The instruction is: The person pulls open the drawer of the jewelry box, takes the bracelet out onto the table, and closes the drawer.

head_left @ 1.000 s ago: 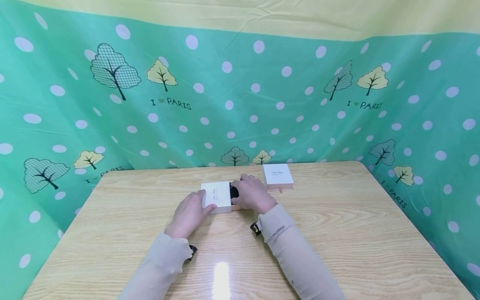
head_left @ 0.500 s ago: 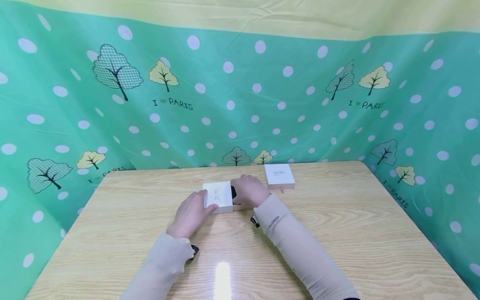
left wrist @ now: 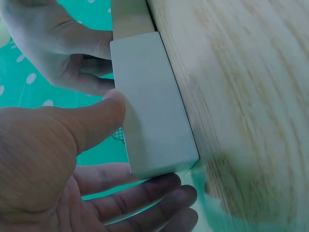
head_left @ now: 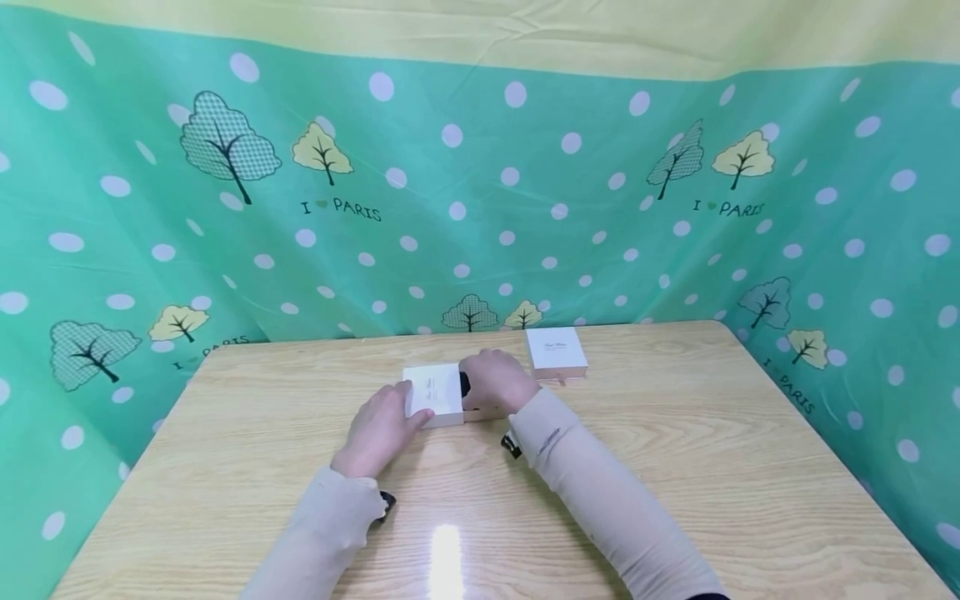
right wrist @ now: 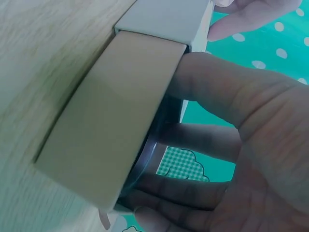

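A white drawer-style gift box with printed lettering lies on the table, its sleeve to the left. My left hand grips the sleeve, thumb on the near edge and fingers round the left end. From the sleeve's right end the tan inner drawer sticks out. A smooth black object with a curved edge sits inside it, mostly hidden by fingers and wall. My right hand reaches over the drawer, thumb at the near wall, fingers bent round the black object.
A second white box with pink sides stands to the back right, a small ribbon tab at its front. The wooden table ends at a green dotted curtain. A ribbon tab hangs from the drawer's end.
My right hand has turned slightly and sunk further over the drawer, hiding more of the black object. My left hand keeps its grip on the sleeve.
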Demonstrator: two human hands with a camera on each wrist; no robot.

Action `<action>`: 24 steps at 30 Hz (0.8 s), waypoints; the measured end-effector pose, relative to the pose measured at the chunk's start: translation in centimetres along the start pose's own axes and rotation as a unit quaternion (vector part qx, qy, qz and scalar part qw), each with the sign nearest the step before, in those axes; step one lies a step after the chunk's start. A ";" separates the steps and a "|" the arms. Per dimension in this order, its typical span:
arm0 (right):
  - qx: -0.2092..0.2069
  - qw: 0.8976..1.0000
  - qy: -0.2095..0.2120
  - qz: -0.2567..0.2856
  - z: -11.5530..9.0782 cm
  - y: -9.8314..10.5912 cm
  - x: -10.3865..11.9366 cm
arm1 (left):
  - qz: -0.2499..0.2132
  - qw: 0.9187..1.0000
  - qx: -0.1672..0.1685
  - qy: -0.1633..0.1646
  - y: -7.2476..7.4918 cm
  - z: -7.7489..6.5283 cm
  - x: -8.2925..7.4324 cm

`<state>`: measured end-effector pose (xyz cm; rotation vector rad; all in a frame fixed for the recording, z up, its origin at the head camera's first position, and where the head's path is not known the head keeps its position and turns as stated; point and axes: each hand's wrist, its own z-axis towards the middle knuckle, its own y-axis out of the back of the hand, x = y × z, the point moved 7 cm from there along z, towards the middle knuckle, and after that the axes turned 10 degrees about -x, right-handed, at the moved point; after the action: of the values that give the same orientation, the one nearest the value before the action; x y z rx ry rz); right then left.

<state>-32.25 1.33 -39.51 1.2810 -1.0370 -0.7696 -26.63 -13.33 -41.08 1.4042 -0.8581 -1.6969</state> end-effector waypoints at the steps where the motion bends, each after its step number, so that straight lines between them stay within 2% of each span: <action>1: 0.001 1.000 -0.002 0.003 0.0 0.0 0.0 | 0.001 1.000 0.000 0.001 0.0 0.0 0.0; 13: -0.008 0.999 -0.015 0.029 0.0 0.2 -0.1 | 0.003 1.000 -0.003 -0.003 -0.1 0.0 0.2; 24: -0.013 1.000 -0.022 0.006 -0.1 0.4 -0.1 | 0.002 1.000 -0.002 -0.002 0.0 0.0 0.0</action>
<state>-32.22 1.58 -39.12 1.2395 -1.0671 -0.8020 -26.59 -13.36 -41.10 1.3948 -0.8583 -1.6986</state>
